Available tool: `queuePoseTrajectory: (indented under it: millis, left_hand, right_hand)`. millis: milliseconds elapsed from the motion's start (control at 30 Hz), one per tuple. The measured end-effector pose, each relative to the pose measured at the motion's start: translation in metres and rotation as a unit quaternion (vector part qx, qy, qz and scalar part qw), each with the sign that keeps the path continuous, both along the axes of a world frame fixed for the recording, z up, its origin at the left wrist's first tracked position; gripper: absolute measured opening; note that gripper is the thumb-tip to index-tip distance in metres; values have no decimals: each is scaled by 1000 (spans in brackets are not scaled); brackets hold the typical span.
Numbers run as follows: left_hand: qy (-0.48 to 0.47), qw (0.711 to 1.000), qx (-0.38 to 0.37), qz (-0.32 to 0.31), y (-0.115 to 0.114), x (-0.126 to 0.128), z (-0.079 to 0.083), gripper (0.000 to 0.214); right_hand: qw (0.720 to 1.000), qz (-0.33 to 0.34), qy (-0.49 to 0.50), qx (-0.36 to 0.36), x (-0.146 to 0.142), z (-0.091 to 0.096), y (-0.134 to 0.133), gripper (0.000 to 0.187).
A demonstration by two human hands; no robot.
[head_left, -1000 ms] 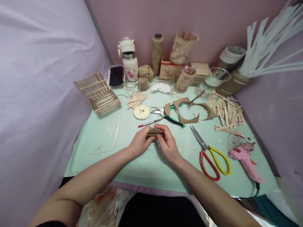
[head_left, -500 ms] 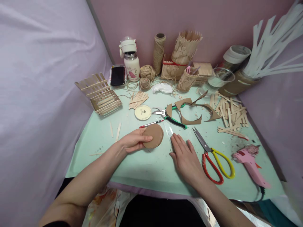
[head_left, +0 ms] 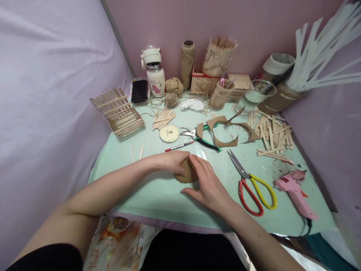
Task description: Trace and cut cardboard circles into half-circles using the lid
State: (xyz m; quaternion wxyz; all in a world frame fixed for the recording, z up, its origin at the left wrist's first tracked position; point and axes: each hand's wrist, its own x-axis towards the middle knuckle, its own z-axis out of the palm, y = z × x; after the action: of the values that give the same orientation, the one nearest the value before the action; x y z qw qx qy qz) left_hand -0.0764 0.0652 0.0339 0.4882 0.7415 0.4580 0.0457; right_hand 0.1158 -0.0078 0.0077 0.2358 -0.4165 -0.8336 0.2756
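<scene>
A brown cardboard disc (head_left: 186, 176) is in my left hand (head_left: 174, 162), with the thumb lying across its face and the other fingers hidden behind it. Against the disc's right edge rest the long fingers of my right hand (head_left: 210, 184); its thumb is spread away, just below the disc. A clear strip (head_left: 200, 152) lies flat on the table beyond my right fingers. Farther back are a red-ended pen (head_left: 178, 146), pruning shears (head_left: 201, 139) with green-and-black handles and a round cream lid (head_left: 169, 133).
Scissors (head_left: 248, 180) with red and yellow handles lie right of my right hand, beside a pink glue gun (head_left: 296, 192). Cut cardboard scraps (head_left: 225, 143) and loose craft sticks (head_left: 275, 133) lie behind. A stick basket (head_left: 120, 113) stands left; a bottle (head_left: 155, 79) and twine (head_left: 174, 86) line the back.
My right hand has left the table surface by the clear strip and moved left onto the disc. My left hand has turned, bringing the disc slightly right and nearer to me.
</scene>
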Motion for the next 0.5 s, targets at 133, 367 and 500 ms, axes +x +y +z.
queuePoseTrajectory:
  millis: [133, 367, 500]
  left_hand:
    - [33, 999, 31, -9, 4, 8, 1, 30]
    - [114, 986, 124, -19, -4, 8, 1, 41]
    - [89, 982, 152, 65, -13, 2, -13, 70]
  right_hand:
    - [997, -57, -3, 57, -13, -16, -7, 89]
    - [991, -99, 6, 92, -19, -33, -9, 80]
    - [989, -123, -28, 75, -19, -37, -9, 83]
